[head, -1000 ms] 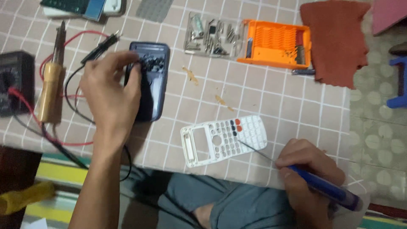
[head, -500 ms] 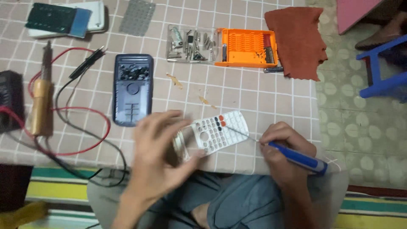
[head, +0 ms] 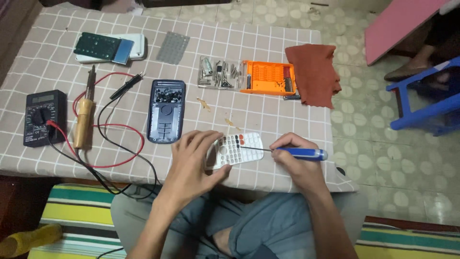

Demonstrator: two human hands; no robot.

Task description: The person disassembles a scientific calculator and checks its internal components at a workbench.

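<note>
Resting at the worktop's near edge, the white calculator cover (head: 235, 149) is gripped by the left hand (head: 195, 165); the right hand (head: 294, 160) grips a blue screwdriver (head: 287, 152), its tip touching the cover.

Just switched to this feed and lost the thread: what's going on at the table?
A seated person holds a white calculator front cover down on the checked tablecloth with the left hand. The right hand holds a blue-handled screwdriver, its tip at the cover. The dark blue calculator back shell lies apart, beside a soldering iron, a multimeter and an orange bit case.
</note>
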